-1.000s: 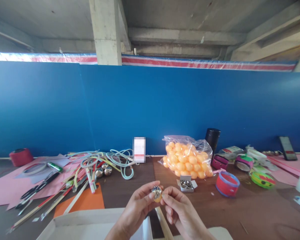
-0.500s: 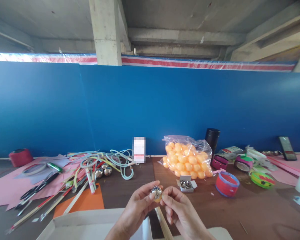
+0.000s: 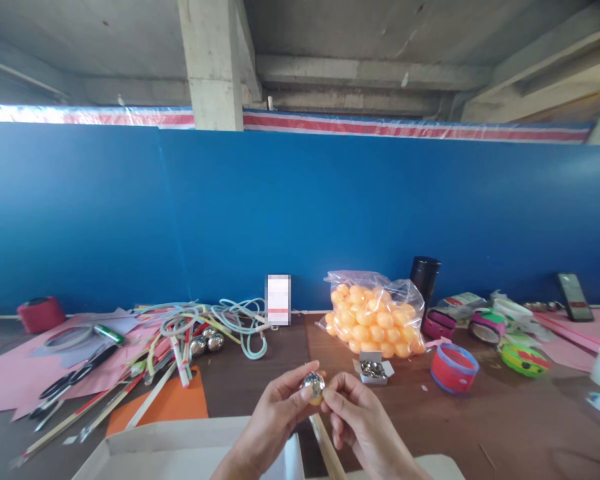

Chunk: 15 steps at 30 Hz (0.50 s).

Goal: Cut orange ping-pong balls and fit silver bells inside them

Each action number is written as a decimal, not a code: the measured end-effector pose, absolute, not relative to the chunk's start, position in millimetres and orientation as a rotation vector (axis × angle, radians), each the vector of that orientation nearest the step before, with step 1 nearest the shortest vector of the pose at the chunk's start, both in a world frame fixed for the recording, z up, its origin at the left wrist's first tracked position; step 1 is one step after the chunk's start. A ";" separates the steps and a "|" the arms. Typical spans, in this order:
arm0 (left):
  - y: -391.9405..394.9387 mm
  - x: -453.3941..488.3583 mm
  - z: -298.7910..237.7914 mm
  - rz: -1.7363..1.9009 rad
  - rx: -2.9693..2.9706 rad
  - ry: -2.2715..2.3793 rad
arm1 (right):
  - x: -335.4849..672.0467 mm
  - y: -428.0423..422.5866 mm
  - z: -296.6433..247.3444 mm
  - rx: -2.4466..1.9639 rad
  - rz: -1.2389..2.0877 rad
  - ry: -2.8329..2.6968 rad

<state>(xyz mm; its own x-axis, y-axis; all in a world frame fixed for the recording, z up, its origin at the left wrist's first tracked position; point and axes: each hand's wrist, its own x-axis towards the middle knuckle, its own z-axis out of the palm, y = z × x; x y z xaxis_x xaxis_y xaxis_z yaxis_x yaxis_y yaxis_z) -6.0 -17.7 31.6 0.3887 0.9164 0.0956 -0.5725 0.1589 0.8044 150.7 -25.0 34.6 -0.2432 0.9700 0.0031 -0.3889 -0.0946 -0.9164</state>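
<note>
My left hand [image 3: 280, 417] holds a shiny silver ball [image 3: 313, 384] between thumb and fingers, low in the middle of the view. Close against the ball's right side, my right hand [image 3: 353, 413] has its thumb and forefinger pinched together; whatever is between them is too small to make out. The ball's underside looks yellowish. Just beyond my right hand stands a small open box [image 3: 373, 370] of little metal pieces. A wooden stick [image 3: 326, 448] lies below my hands, beside a white tray [image 3: 180, 430].
Behind the small box sits a clear bag of orange balls [image 3: 375, 320]. At left lie scissors [image 3: 70, 383], pale blue cords [image 3: 250, 333], silver balls [image 3: 207, 341] and orange paper [image 3: 180, 407]. A red and blue ring [image 3: 455, 369] stands at right, near a black cylinder [image 3: 424, 280].
The silver ball has turned slightly in my fingers. Both hands stay almost in the same place, and nothing else on the table has moved.
</note>
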 end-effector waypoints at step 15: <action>-18.8 -4.6 30.2 1.158 0.803 0.462 | 152.4 -20.6 31.0 -0.925 1.435 -1.100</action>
